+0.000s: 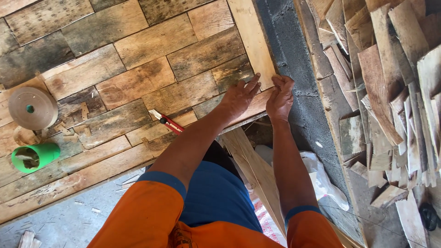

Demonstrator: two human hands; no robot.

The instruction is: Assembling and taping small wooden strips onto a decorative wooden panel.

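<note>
A large panel of patchwork wooden planks [138, 82] lies in front of me. My left hand [239, 97] rests flat on its near right corner, fingers spread toward a pale edge strip [252, 41] along the panel's right side. My right hand [280, 96] is at the same corner, fingers curled and pinching at the strip's lower end; whether it holds anything small I cannot tell. A red and white utility knife [166, 121] lies on the planks just left of my left wrist.
A roll of brown tape [31, 108] and a green cup [35, 156] sit at the panel's left. A grey block wall [298, 78] runs beside the corner. Scrap wood pieces [390, 92] are piled at right. A white plastic bag [321, 179] and a loose board [252, 174] lie below.
</note>
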